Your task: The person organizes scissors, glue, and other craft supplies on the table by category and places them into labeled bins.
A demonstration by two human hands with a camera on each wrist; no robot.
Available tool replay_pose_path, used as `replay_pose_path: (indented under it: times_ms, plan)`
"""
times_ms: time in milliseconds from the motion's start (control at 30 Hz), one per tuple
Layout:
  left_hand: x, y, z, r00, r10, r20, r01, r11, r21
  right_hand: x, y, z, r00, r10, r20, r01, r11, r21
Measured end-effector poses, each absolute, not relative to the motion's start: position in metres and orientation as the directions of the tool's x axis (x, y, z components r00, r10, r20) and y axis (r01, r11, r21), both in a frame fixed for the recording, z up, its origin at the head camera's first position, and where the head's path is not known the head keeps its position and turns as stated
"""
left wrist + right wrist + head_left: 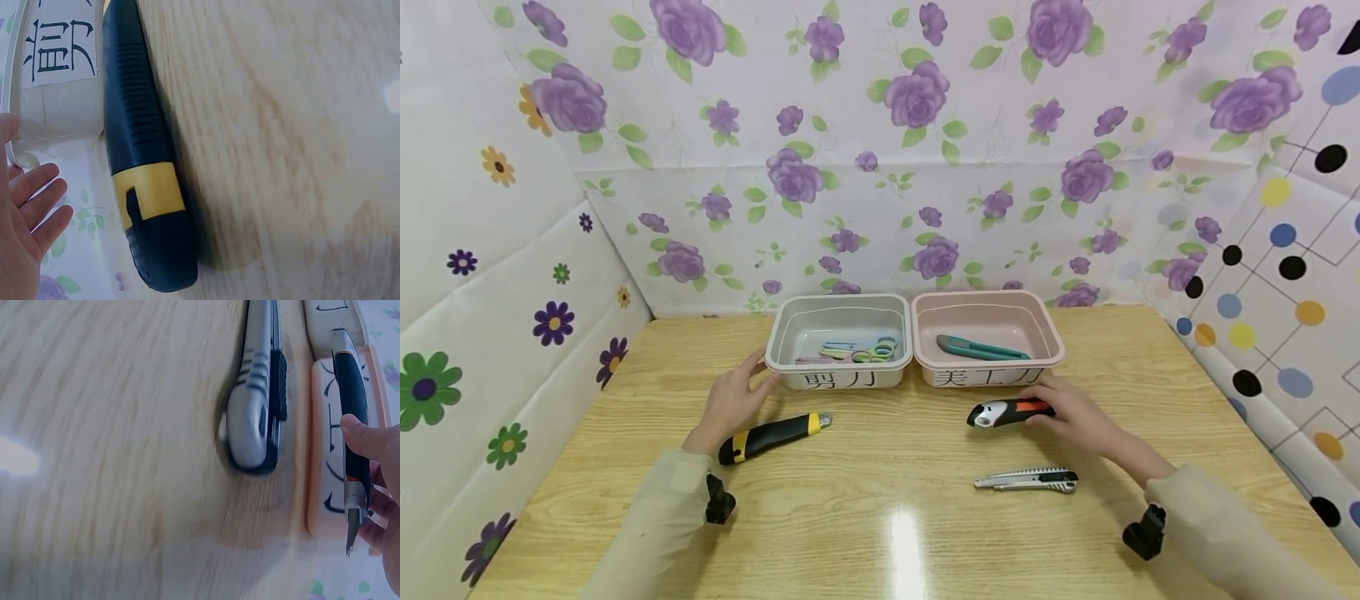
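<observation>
Right hand point(1077, 417) grips the black-orange knife point(1018, 411) just near of the right bin point(988, 321); left hand point(730, 406), fingers loose, at the left bin's point(835, 320) left end. Step reads as binning the knife; next move calls for a lift over the near rim point(955, 366).

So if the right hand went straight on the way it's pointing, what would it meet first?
Most likely the front of the pink bin, just beyond the right hand and the cutter it grips; the gap is hard to judge.
</observation>
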State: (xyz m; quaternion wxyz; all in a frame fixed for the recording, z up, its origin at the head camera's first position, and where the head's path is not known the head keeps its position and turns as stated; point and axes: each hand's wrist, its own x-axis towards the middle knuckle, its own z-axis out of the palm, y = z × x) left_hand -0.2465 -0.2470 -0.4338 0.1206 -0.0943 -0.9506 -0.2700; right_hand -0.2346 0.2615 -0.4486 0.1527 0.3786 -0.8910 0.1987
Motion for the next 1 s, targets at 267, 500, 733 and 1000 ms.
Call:
replay_pose_path:
  times_ms: [267,500,733,1000]
  plan:
    - [-0.245,-0.247,-0.436,-0.959,0.110,0.263,0.233,0.834,0.500,-0.233,0.249,-0.447,-0.666,-0.616,0.420,-0.738,0.623,-0.257]
    - [-0.246,-0.246,-0.437,-0.956,0.113,0.271,0.242,0.825,0.510,-0.232,0.242,-0.443,-0.645,-0.630,0.432,-0.755,0.611,-0.237]
    - [-0.245,-0.246,-0.437,-0.958,0.112,0.264,0.236,0.830,0.505,-0.232,0.235,-0.434,-0.638,-0.639,0.429,-0.762,0.603,-0.235]
    - [-0.246,-0.246,-0.438,-0.963,0.100,0.249,0.215,0.842,0.495,-0.238,0.230,-0.420,-0.628,-0.649,0.429,-0.771,0.594,-0.230]
